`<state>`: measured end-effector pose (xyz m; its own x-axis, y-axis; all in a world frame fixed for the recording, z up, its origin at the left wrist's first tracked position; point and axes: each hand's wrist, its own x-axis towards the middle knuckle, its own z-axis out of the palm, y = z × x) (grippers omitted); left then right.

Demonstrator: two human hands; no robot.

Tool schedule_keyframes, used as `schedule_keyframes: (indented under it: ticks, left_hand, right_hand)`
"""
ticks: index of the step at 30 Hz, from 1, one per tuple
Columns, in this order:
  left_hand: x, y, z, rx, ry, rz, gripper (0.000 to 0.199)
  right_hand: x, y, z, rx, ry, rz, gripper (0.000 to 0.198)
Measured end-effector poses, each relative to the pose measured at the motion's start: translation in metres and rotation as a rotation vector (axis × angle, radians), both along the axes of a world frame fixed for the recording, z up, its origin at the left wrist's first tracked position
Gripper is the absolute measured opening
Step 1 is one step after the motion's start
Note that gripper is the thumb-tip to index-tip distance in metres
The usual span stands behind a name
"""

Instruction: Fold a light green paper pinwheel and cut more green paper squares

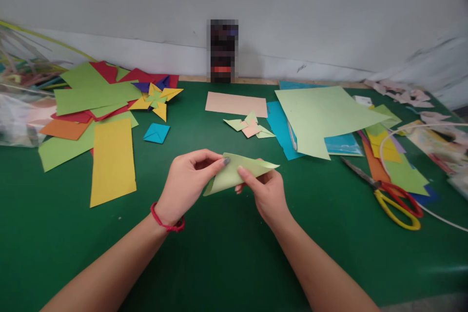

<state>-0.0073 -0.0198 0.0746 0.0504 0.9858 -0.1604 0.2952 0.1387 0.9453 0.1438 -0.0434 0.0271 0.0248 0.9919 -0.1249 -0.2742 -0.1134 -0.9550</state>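
Between my two hands is a pale green sheet of paper (pixel 228 175), bent over on itself and raised above the green table. My left hand (pixel 195 175) pinches its upper left edge between thumb and fingers. On the right side, my right hand (pixel 265 185) grips it with the thumb on top and the fingers underneath, partly hidden. Just beyond the hands lies a folded star piece (pixel 250 129) in pale green and pink. A pink paper strip (pixel 236 105) rests behind that piece.
Scissors (pixel 383 195) with red and yellow handles lie at the right. Large pale green paper (pixel 325 117) covers blue sheets. Left are a yellow strip (pixel 113 165), a folded blue square (pixel 156 133) and a yellow-purple star (pixel 157 99). A pixelated dark object (pixel 223 51) stands by the wall.
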Motion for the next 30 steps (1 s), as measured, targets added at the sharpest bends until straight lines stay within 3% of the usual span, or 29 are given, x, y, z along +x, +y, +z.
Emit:
schedule_keyframes:
  ticks: [9, 17, 30]
  left_hand:
    - [0.004, -0.004, -0.01, 0.073, 0.048, -0.003, 0.014]
    - [0.002, -0.002, -0.012, 0.142, 0.131, 0.04, 0.017]
    - [-0.003, 0.001, -0.01, 0.16, 0.184, 0.094, 0.021]
  right_hand:
    - [0.005, 0.0, -0.001, -0.017, -0.141, -0.084, 0.018]
    - [0.007, 0.004, 0.0, -0.039, -0.124, -0.179, 0.024]
    - [0.015, 0.01, 0.004, -0.029, -0.149, -0.249, 0.018]
